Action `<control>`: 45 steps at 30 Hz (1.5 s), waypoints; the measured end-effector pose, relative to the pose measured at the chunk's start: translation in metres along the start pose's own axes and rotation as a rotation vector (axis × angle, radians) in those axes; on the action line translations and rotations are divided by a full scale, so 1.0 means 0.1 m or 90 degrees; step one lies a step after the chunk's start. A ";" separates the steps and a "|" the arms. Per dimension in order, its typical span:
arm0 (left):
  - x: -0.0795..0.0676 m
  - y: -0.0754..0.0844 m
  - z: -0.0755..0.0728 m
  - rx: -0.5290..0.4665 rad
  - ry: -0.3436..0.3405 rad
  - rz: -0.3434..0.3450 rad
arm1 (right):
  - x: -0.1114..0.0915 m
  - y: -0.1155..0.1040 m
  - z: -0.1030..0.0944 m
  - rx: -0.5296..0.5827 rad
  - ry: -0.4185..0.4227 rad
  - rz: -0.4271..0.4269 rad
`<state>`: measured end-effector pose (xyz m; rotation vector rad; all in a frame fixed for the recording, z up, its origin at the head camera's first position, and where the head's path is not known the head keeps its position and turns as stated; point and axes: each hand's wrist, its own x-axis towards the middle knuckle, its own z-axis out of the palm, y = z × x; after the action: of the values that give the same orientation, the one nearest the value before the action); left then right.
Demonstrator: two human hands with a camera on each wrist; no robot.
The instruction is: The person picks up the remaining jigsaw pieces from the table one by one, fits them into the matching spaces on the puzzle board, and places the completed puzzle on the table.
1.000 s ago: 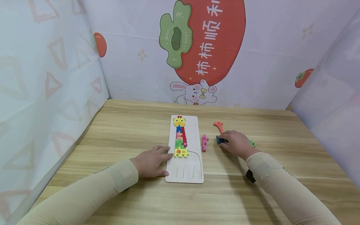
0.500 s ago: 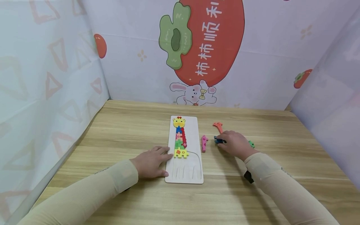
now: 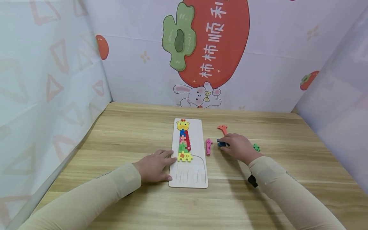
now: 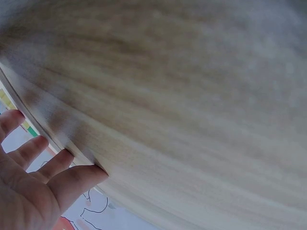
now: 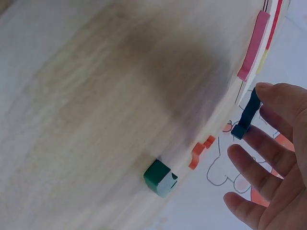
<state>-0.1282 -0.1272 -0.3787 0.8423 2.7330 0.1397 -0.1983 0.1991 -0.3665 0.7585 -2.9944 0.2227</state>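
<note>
In the head view my right hand (image 3: pixel 238 147) pinches a dark blue puzzle piece (image 3: pixel 221 143) between thumb and fingers, right of the board. The right wrist view shows that blue piece (image 5: pixel 249 110) edge-on at the thumb tip, the other fingers spread loosely. My left hand (image 3: pixel 153 166) rests at the left edge of a pale wooden puzzle board (image 3: pixel 195 134), fingertips on its rim. On the board lie a yellow giraffe head (image 3: pixel 183 125), a column of numbered neck pieces ending in a yellow piece (image 3: pixel 184 157), and a red strip (image 3: pixel 188 140) beside them. Engraved outlines mark the lower part.
A pink piece (image 3: pixel 209 147) lies just right of the board. Farther back is an orange piece (image 3: pixel 222 128), and a green piece (image 3: pixel 256 147) sits right of my right hand. Printed cloth walls (image 3: pixel 138 80) enclose the wooden table (image 3: pixel 129 127) at the back and sides.
My right hand has shifted slightly left with the blue piece, and more of the green piece shows behind it. The left hand stays on the board's edge.
</note>
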 end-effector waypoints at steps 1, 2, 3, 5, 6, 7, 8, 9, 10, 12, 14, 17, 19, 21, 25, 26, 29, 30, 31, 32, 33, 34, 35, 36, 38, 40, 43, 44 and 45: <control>0.00 0.00 0.00 0.000 0.000 0.000 | 0.00 0.00 0.00 0.000 0.001 -0.001; 0.00 0.00 0.00 0.000 0.000 0.001 | 0.00 -0.01 0.00 0.000 0.002 -0.003; 0.00 0.00 0.01 0.001 0.000 0.002 | 0.00 -0.02 0.00 0.000 0.002 -0.002; 0.00 -0.01 0.02 0.001 0.002 0.002 | 0.00 -0.03 0.00 0.001 0.004 -0.002; 0.00 -0.01 0.02 0.001 0.002 0.003 | 0.00 -0.04 0.00 0.000 0.005 -0.001; 0.01 -0.02 0.03 0.001 0.003 0.003 | 0.00 -0.05 0.00 0.000 0.005 0.000; 0.01 -0.02 0.03 0.002 0.004 0.003 | 0.01 -0.06 0.00 0.001 0.006 0.000; 0.01 -0.02 0.03 0.001 0.004 0.003 | 0.01 -0.06 0.00 0.001 0.008 0.001; 0.01 -0.03 0.04 0.001 0.005 0.004 | 0.01 -0.07 0.00 0.002 0.010 0.001; 0.01 -0.03 0.04 0.003 0.006 0.006 | 0.01 -0.08 0.01 0.001 0.013 0.004; 0.01 -0.03 0.04 0.006 0.007 0.009 | 0.01 -0.08 0.01 0.001 0.013 0.008; 0.00 -0.02 0.03 0.003 0.008 0.011 | 0.01 -0.10 0.01 0.001 0.011 0.014; 0.00 -0.02 0.03 -0.001 0.007 0.012 | 0.01 -0.10 0.01 0.003 0.010 0.016; 0.00 -0.02 0.02 -0.005 0.004 0.010 | 0.01 -0.10 0.01 0.003 0.010 0.017; 0.01 -0.02 0.03 -0.002 0.003 0.008 | 0.01 -0.11 0.02 0.003 0.013 0.018; 0.01 -0.03 0.03 -0.002 0.004 0.008 | 0.01 -0.12 0.02 0.002 0.013 0.019; 0.01 -0.03 0.04 0.003 0.008 0.012 | 0.01 -0.13 0.01 0.005 0.011 0.023; 0.01 -0.03 0.04 0.003 0.009 0.012 | 0.01 -0.14 0.01 0.007 0.010 0.024; 0.02 -0.03 0.04 0.003 0.009 0.013 | 0.01 -0.15 0.01 0.008 0.010 0.024; 0.02 -0.03 0.04 0.002 0.009 0.014 | 0.00 -0.16 0.01 0.010 0.011 0.025; 0.01 -0.03 0.03 0.001 0.010 0.014 | 0.00 -0.16 0.01 0.012 0.012 0.023; 0.01 -0.03 0.03 0.000 0.010 0.014 | 0.00 -0.17 0.01 0.014 0.014 0.020; 0.01 -0.03 0.03 -0.001 0.011 0.016 | -0.01 -0.18 0.00 0.015 0.017 0.016; 0.01 -0.03 0.03 -0.002 0.013 0.018 | -0.01 -0.18 0.00 0.015 0.021 0.012; 0.00 -0.03 0.02 -0.002 0.017 0.022 | -0.01 -0.19 0.01 0.012 0.029 0.003; 0.00 -0.03 0.02 -0.001 0.020 0.026 | -0.01 -0.19 0.01 0.010 0.034 -0.005; 0.00 -0.03 0.02 -0.001 0.021 0.028 | -0.01 -0.20 0.02 0.009 0.038 -0.008; 0.00 -0.03 0.02 -0.002 0.021 0.028 | -0.01 -0.20 0.01 0.009 0.038 -0.008; -0.01 -0.03 0.01 -0.003 0.021 0.028 | -0.01 -0.20 0.01 0.009 0.039 -0.009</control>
<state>-0.1290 -0.1300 -0.3803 0.9061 2.7442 0.1699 -0.1874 0.1818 -0.3654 0.7606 -2.9323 0.2619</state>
